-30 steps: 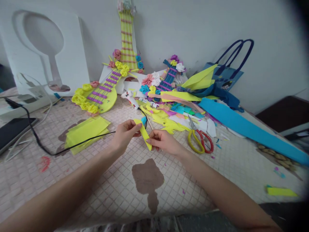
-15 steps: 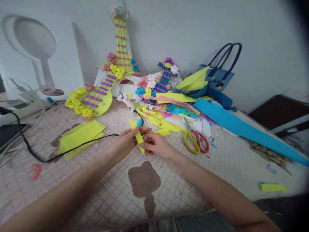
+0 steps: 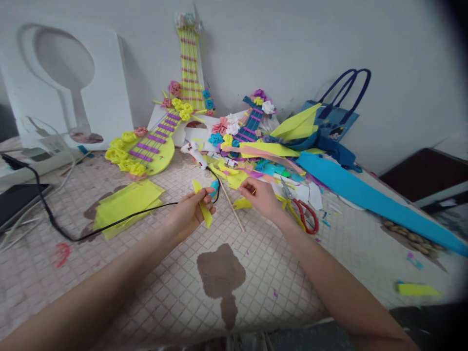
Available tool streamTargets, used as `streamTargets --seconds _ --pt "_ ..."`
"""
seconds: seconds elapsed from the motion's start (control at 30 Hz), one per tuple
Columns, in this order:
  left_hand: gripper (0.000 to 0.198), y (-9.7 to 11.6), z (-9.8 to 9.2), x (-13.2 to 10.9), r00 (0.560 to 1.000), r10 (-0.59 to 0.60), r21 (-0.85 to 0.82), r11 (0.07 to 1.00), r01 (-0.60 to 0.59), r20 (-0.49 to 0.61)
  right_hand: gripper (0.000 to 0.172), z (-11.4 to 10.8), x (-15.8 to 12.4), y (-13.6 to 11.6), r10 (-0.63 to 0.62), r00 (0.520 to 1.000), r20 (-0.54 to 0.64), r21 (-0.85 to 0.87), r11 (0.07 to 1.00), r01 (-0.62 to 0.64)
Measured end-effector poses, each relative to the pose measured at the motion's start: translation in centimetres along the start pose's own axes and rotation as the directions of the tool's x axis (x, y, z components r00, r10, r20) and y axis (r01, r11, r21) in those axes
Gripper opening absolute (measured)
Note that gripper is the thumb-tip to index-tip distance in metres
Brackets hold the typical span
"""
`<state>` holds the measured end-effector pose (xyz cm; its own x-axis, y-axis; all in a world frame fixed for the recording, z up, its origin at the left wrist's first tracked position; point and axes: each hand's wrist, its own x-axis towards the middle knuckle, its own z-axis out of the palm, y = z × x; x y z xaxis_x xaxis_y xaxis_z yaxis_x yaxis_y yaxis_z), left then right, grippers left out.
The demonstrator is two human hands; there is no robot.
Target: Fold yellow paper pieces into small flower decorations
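Observation:
My left hand (image 3: 190, 212) is closed on a yellow paper strip (image 3: 203, 207), held upright above the tiled table (image 3: 153, 297). My right hand (image 3: 262, 196) is apart from the strip, over the yellow paper scraps (image 3: 239, 181), with its fingers curled and pinched; what they hold, if anything, I cannot make out. A thin wooden stick (image 3: 231, 206) lies on the table between my hands. The scissors with red and yellow handles (image 3: 302, 210) lie just right of my right hand.
A black cable (image 3: 91, 233) crosses the table to a glue gun (image 3: 194, 152). A yellow paper stack (image 3: 126, 202) lies left. Paper guitars with flowers (image 3: 161, 134), a blue bag (image 3: 338, 114) and a long blue sheet (image 3: 365, 195) fill the back. A dark tablet (image 3: 18, 200) sits at the far left.
My right hand let go of the yellow strip and moved right and away, over the paper scraps. My left hand keeps the strip.

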<state>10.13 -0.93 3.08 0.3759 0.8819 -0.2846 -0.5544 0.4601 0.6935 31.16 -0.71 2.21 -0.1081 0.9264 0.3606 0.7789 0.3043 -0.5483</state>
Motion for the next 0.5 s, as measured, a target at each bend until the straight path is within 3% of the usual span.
streamTargets --seconds 0.03,0.13,0.33,0.5 --pt "0.026 -0.1 -0.1 0.0 1.0 -0.008 0.013 1.0 0.008 0.004 0.01 -0.1 0.6 0.7 -0.023 1.0 -0.006 -0.149 0.989 0.022" --pt "0.025 -0.5 -0.3 0.1 0.999 -0.031 0.035 0.999 0.031 0.012 0.007 0.4 2.2 1.9 -0.035 0.999 -0.035 -0.269 0.963 0.024" --pt "0.025 -0.5 -0.3 0.1 0.996 -0.087 0.058 0.994 0.089 -0.033 0.004 2.4 3.3 3.0 -0.016 0.999 -0.035 -0.332 0.943 0.003" --pt "0.025 -0.5 -0.4 0.2 0.995 -0.097 0.067 0.993 0.098 -0.028 0.012 1.7 3.3 3.9 0.029 0.996 -0.086 -0.255 0.966 -0.05"
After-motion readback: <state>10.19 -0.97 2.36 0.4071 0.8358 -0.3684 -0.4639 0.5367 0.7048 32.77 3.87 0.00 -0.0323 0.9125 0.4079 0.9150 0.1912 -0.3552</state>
